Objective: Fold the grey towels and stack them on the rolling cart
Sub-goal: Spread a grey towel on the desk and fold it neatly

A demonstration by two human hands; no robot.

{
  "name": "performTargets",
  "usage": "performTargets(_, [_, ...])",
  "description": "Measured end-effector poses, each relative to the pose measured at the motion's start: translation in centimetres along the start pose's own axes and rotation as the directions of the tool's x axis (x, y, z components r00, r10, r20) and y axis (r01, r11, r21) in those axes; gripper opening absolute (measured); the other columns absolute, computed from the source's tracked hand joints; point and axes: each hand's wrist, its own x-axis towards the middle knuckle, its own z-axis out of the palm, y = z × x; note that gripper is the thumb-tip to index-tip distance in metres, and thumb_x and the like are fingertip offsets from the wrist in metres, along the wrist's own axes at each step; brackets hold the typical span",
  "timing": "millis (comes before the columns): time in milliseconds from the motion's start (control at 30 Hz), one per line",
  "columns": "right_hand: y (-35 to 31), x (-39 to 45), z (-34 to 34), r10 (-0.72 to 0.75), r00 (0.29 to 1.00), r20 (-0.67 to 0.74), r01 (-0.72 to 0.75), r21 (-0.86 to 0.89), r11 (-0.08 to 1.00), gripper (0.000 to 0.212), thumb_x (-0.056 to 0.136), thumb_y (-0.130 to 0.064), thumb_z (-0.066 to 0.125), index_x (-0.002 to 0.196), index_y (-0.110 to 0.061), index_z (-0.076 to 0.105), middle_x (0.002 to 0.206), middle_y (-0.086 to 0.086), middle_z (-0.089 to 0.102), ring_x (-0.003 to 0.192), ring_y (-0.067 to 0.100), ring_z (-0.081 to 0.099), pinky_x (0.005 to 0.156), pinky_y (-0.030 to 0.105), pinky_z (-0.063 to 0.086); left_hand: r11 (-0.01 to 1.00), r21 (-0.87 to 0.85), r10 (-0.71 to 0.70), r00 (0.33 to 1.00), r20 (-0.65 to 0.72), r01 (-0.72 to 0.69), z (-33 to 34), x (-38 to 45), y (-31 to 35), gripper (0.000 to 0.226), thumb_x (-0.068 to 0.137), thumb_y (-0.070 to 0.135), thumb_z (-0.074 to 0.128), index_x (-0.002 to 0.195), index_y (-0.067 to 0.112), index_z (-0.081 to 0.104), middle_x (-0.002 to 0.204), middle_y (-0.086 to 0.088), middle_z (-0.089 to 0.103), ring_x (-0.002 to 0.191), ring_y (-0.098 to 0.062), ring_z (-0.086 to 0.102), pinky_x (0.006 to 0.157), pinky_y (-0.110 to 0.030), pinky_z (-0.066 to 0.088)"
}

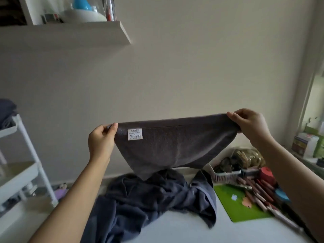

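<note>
A dark grey towel [175, 146] with a white label hangs spread in the air above the table. My left hand [102, 141] pinches its upper left corner and my right hand [249, 125] pinches its upper right corner. Its lower edge droops onto a heap of crumpled grey towels [152, 197] lying on the white table [184, 230]. At the far left stands the white rolling cart [22, 137], with a dark folded towel [6, 111] on its top tray.
A white basket [226, 176] of small items, a green mat [240, 202], coloured pencils and round tins crowd the table's right side. Boxes sit on the sill at the right. A white wall shelf [98, 34] with objects hangs at the upper left.
</note>
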Motion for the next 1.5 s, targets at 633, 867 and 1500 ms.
performTargets(633, [16.8,-19.8,-0.7,0.41,0.822,0.396,-0.354,-0.208,0.912,0.028,0.08,-0.026,0.071,0.07,0.0,0.065,0.063,0.011,0.058,0.062,0.018,0.049,0.059,0.03,0.034,0.852,0.315,-0.484,0.86,0.163,0.419,-7.0,-22.8,-14.1,0.02,0.09,0.023,0.06,0.075,0.01,0.062,0.073,-0.007,0.062,0.075,-0.024,0.056,0.066,-0.032,0.043])
performTargets(867, [18.9,-14.7,4.3,0.402,0.854,0.331,-0.321,-0.274,0.907,0.031,0.08,-0.033,0.071,0.069,-0.005,0.064,0.064,0.009,0.061,0.061,0.019,0.051,0.055,0.03,0.035,0.83,0.264,-0.533,0.838,0.119,0.491,-3.1,-17.9,-18.7,0.021,0.089,0.025,0.063,0.069,0.021,0.059,0.068,-0.003,0.061,0.072,-0.022,0.054,0.07,-0.037,0.043])
performTargets(1500, [35.8,-1.7,23.4,0.631,0.677,0.379,-0.395,-0.537,0.746,0.02,0.081,-0.031,0.07,0.077,-0.013,0.063,0.08,0.006,0.062,0.081,0.025,0.058,0.067,0.027,0.036,0.695,0.482,-0.681,0.703,0.203,0.534,11.0,-4.1,-38.0,0.009,0.087,0.021,0.065,0.083,0.014,0.064,0.08,0.005,0.063,0.086,-0.021,0.061,0.073,-0.027,0.042])
